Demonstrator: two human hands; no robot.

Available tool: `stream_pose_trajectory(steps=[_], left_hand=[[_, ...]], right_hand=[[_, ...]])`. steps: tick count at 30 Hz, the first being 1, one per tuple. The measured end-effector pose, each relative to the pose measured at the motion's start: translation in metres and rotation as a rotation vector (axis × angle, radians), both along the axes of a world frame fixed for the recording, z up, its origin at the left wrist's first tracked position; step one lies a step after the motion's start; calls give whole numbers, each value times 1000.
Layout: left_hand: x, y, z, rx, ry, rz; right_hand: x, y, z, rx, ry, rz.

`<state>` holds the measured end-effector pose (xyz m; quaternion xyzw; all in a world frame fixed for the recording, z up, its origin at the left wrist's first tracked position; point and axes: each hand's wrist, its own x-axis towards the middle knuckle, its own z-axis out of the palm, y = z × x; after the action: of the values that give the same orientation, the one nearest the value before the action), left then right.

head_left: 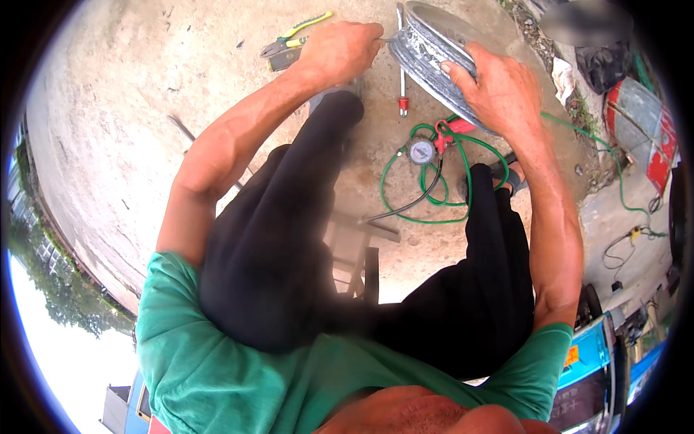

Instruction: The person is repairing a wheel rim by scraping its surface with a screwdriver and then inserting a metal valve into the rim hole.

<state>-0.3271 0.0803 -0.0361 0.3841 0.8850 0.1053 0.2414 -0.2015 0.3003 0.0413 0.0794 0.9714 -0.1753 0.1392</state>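
Note:
A grey, dusty metal wheel rim (437,59) is tilted on its edge above the concrete, beyond my knees. My right hand (500,88) grips its right side, with the thumb on the near flange and the fingers over the edge. My left hand (343,50) is closed beside the rim's left side. Its fingertips pinch something small and thin at the rim, too small to make out. Below the rim, a long metal rod with a red end (403,107) lies on the ground. Pliers with yellow-green handles (293,36) lie beyond my left wrist, next to a dark tool (283,61).
A round pressure gauge (421,151) with a red handle and looped green hose (383,189) lies between my feet. The hose runs off to the right. A red and grey container (643,129) stands at the right. Under me is part of a low stool (371,271).

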Motion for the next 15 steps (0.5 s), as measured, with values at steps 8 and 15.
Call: stream_pose_trajectory(steps=[8,15], left_hand=[[43,-25,26,248,10,-52],[6,-12,19,-19,50,-82]], right_hand=[[10,-23,-9,36,55,17],[4,-21,-6,48,74,-6]])
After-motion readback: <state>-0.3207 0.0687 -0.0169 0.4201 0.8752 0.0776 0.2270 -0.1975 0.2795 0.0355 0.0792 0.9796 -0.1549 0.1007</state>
